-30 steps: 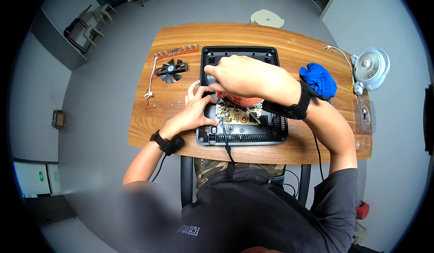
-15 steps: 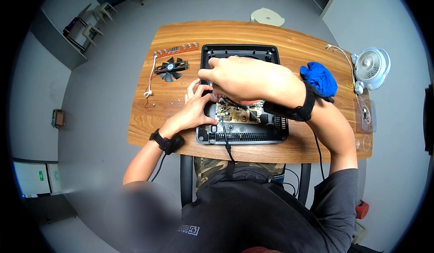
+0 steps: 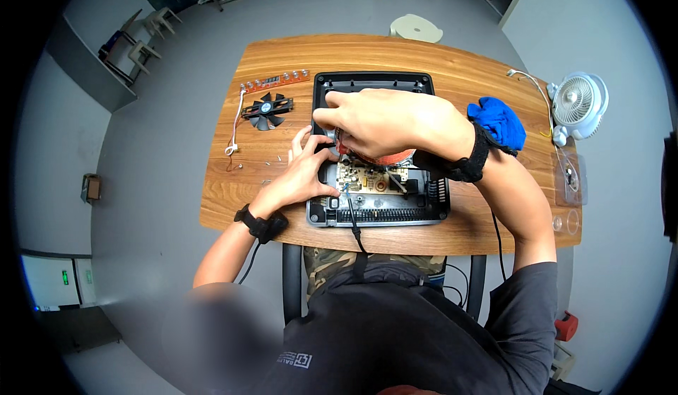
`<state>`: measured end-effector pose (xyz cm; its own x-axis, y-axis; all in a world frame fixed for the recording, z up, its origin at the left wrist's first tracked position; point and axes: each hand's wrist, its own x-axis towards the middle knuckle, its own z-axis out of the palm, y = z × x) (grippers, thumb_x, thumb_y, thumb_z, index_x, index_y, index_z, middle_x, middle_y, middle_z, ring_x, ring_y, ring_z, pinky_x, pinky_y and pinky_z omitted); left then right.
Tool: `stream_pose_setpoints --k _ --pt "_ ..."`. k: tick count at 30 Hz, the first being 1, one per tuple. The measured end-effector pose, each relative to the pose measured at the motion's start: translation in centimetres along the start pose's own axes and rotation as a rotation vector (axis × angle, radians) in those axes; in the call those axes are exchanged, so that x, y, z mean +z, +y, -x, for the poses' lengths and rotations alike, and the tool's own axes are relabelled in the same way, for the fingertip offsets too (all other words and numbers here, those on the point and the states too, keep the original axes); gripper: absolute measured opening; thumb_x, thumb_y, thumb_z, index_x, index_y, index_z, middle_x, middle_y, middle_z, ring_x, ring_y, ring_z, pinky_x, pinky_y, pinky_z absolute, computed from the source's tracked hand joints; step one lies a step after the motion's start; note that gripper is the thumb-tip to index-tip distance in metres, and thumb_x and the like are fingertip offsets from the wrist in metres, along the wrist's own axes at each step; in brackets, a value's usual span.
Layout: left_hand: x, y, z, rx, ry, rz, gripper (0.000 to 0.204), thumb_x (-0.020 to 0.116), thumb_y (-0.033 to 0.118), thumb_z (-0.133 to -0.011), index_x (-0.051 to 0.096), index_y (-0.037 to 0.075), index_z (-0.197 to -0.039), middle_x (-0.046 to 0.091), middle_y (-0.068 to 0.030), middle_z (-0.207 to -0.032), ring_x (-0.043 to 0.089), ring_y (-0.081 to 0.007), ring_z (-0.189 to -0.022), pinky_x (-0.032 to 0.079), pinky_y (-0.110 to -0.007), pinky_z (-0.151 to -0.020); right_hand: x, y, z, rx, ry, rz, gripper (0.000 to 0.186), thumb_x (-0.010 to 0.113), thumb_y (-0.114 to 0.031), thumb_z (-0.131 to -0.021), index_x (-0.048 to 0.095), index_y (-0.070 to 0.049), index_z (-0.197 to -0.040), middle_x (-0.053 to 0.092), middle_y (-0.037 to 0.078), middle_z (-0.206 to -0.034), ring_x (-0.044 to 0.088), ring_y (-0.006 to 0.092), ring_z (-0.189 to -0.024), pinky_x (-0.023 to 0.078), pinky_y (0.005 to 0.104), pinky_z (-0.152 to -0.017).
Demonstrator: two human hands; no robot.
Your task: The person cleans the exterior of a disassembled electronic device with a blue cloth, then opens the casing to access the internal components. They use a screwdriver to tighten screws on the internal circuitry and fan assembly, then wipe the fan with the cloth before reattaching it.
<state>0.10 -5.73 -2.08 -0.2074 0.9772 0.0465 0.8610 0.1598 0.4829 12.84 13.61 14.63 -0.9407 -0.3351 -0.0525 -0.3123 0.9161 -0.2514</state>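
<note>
An opened induction cooker lies in front of me, its black housing exposing a tan circuit board and a reddish copper coil. Along the housing's left side rests my left hand, fingers spread, its thumb near the lower left of the board and its fingertips by the coil's left edge. My right hand reaches over the coil from the right with its fingers curled closed. What they hold, if anything, is hidden beneath the hand. A black power cord runs from the board over the housing's near edge.
Left of the cooker lie a black fan, an orange strip board with a white cable, and several small screws. To the right are a bunched blue cloth, a white desk fan and a clear plastic box.
My right hand has shifted very slightly, and more of the coil's red winding shows below it. The left hand stays in nearly the same place.
</note>
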Motion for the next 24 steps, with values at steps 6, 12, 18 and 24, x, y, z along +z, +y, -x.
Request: stream_pose_setpoints --k 6,12,18,24 --pt "0.0 0.0 0.1 -0.004 0.011 0.028 0.073 0.098 0.036 -0.056 0.07 0.008 -0.118 0.042 -0.0118 -0.149 0.012 -0.0488 -0.149 0.019 -0.065 -0.122 2.1 0.4 -1.5 0.122 0.109 -0.022 0.035 0.065 -0.033 -0.098 0.063 0.001 -0.105 0.07 0.023 -0.084 0.071 0.0419 -0.08 0.057 0.0477 -0.07" --pt "0.3 -0.4 0.2 0.009 0.017 0.007 0.071 0.098 0.035 -0.057 0.07 0.01 -0.117 0.042 -0.0115 -0.149 0.012 -0.0486 -0.15 0.02 -0.065 -0.121 1.1 -0.5 -1.4 0.243 0.042 0.037 0.042 0.068 -0.035 -0.093 0.062 0.003 -0.11 0.068 0.024 -0.094 0.07 0.0436 -0.085 0.057 0.0467 -0.073" --pt "0.1 -0.3 0.1 0.03 0.018 -0.001 0.07 0.098 0.036 -0.057 0.07 0.009 -0.116 0.041 -0.0111 -0.149 0.011 -0.0482 -0.15 0.019 -0.065 -0.122 0.4 0.5 -0.4 0.093 0.007 -0.037 0.03 0.066 -0.024 -0.095 0.059 -0.005 -0.118 0.062 0.022 -0.111 0.069 0.0431 -0.091 0.057 0.0462 -0.077" --pt "0.2 -0.1 0.0 0.011 0.022 0.024 0.07 0.098 0.036 -0.058 0.07 0.009 -0.116 0.041 -0.0111 -0.149 0.011 -0.0486 -0.15 0.019 -0.065 -0.122 2.7 0.4 -2.0 0.158 0.083 0.099 0.031 0.06 -0.028 -0.098 0.066 0.003 -0.097 0.07 0.022 -0.075 0.071 0.0426 -0.076 0.058 0.0478 -0.07"
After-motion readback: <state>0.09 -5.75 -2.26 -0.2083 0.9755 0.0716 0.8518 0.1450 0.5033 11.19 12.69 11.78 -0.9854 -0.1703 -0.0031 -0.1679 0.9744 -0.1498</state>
